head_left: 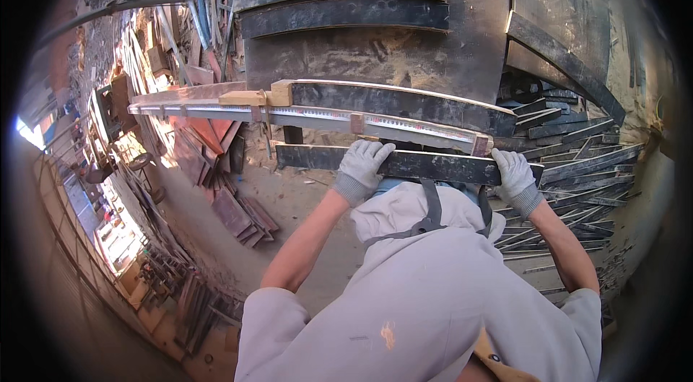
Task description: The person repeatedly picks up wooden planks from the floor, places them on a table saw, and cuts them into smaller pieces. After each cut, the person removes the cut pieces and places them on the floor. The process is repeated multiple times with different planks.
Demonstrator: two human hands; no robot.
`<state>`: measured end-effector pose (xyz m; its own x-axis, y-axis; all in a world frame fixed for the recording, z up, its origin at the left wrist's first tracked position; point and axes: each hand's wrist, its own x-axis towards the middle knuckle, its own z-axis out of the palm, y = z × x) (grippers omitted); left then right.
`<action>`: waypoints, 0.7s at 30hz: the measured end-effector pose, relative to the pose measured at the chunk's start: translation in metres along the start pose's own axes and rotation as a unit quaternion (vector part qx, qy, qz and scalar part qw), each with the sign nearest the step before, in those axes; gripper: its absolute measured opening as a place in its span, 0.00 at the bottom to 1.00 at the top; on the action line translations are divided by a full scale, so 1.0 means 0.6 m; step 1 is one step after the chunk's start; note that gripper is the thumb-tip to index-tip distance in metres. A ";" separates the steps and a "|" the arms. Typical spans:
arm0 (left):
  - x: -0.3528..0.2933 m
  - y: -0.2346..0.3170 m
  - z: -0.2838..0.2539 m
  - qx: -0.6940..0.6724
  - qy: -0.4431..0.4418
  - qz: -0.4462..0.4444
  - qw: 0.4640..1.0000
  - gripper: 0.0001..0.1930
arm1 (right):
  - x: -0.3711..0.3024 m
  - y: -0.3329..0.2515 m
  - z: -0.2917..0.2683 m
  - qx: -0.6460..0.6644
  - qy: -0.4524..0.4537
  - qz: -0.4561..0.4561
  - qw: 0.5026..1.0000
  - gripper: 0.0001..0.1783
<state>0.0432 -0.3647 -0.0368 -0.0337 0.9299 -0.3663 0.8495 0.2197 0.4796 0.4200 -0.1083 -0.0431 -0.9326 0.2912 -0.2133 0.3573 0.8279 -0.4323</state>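
A narrow black board lies crosswise in front of my waist, its pale edge turned up. My left hand, in a light work glove, is closed over its middle-left part. Near its right end my right hand, gloved too, grips it; the undersides of the fingers are hidden. Just beyond the board runs a long rail with a measuring tape along it. Against that rail's far side rests another black board, its left end at a wooden block.
Several black boards lie across a dark worktop ahead. Stacked strips crowd the right side, with a slanting board above them. Reddish offcuts lie on the floor at left, near scrap wood.
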 end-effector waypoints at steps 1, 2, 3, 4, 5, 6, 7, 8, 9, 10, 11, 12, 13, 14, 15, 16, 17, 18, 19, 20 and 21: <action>-0.009 -0.011 0.018 -0.005 0.014 -0.004 1.000 0.37 | -0.008 0.001 0.006 -0.014 0.010 -0.005 1.000 0.50; -0.014 -0.021 0.035 0.006 0.022 -0.014 1.000 0.38 | -0.018 0.005 0.009 -0.016 0.006 0.005 1.000 0.50; -0.011 -0.031 0.052 0.012 0.036 -0.014 0.999 0.38 | -0.027 0.011 0.011 -0.022 0.004 0.019 1.000 0.50; -0.006 -0.037 0.069 0.015 0.045 -0.006 0.999 0.39 | -0.039 0.017 0.010 -0.024 0.042 0.033 0.998 0.50; 0.002 -0.044 0.082 0.002 0.074 -0.012 0.997 0.36 | -0.047 0.020 0.012 -0.038 0.003 0.050 0.998 0.46; 0.010 -0.048 0.094 0.017 0.071 -0.020 0.997 0.35 | -0.056 0.021 0.012 -0.043 -0.001 0.049 0.998 0.46; 0.017 -0.051 0.105 0.031 0.075 -0.019 0.997 0.34 | -0.063 0.018 0.014 -0.049 0.000 0.060 0.997 0.46; 0.021 -0.057 0.113 0.036 0.101 -0.024 0.994 0.33 | -0.065 0.014 0.018 -0.049 -0.018 0.057 0.997 0.47; 0.027 -0.063 0.123 0.063 0.083 -0.026 0.994 0.32 | -0.069 0.007 0.023 -0.045 -0.028 0.072 0.996 0.49; 0.023 -0.075 0.128 0.079 0.114 -0.010 0.990 0.31 | -0.064 0.001 0.034 -0.036 -0.012 0.087 0.996 0.51; 0.032 -0.093 0.137 0.092 0.098 0.015 0.991 0.31 | -0.063 -0.006 0.044 -0.047 -0.008 0.084 0.995 0.51; 0.025 -0.113 0.143 0.063 0.091 0.014 0.994 0.31 | -0.053 -0.009 0.060 -0.055 0.035 0.080 0.995 0.52; 0.029 -0.139 0.150 0.052 0.009 -0.068 0.996 0.33 | -0.049 -0.011 0.074 -0.063 -0.011 0.107 0.992 0.51; 0.012 -0.164 0.149 0.087 -0.005 -0.125 0.988 0.32 | -0.038 -0.013 0.090 -0.047 -0.005 0.082 0.996 0.50; 0.017 -0.184 0.158 0.107 -0.016 -0.150 0.983 0.32 | -0.033 -0.011 0.102 -0.053 -0.016 0.135 0.989 0.49; 0.014 -0.198 0.164 0.117 0.039 -0.111 0.986 0.33 | -0.026 -0.005 0.113 -0.045 -0.004 0.171 0.984 0.48; 0.001 -0.201 0.163 0.145 0.044 -0.150 0.977 0.36 | -0.023 -0.001 0.119 -0.010 -0.020 0.180 0.983 0.48; -0.005 -0.194 0.163 0.157 -0.013 -0.225 0.961 0.40 | -0.019 0.004 0.121 0.025 0.018 0.174 0.984 0.48; -0.016 -0.179 0.156 0.192 -0.035 -0.246 0.950 0.40 | -0.013 0.012 0.121 0.038 0.026 0.192 0.980 0.42; -0.021 -0.153 0.147 0.191 -0.049 -0.242 0.950 0.40 | -0.006 0.020 0.118 0.141 0.040 0.277 0.950 0.40; -0.029 -0.120 0.130 0.161 0.018 -0.167 0.972 0.40 | 0.006 0.031 0.114 0.239 0.076 0.353 0.901 0.39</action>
<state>0.0233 -0.4195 -0.1271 -0.3502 0.8331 -0.4280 0.9085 0.4135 0.0614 0.4267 -0.1247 -0.1120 -0.4470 0.7570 -0.4766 0.8121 0.1201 -0.5710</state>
